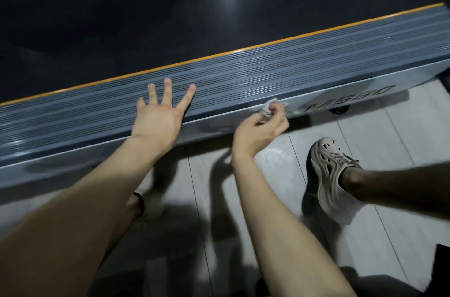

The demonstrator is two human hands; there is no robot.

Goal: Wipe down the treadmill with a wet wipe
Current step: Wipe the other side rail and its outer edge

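Note:
The treadmill's grey ribbed side rail [267, 75] runs diagonally across the view, with a thin orange strip along its far edge and the dark belt [146, 16] beyond. My left hand [158, 114] rests flat on the rail with fingers spread. My right hand [261, 128] is shut on a crumpled white wet wipe [270, 108], pressed against the rail's pale outer side face beside the printed lettering [350, 98].
Pale tiled floor [365, 131] lies on the near side of the treadmill. My right foot in a beige perforated shoe [333, 175] stands on it at the right. A small black wheel [339, 109] sits under the frame. A dark object [440, 265] sits at the lower right corner.

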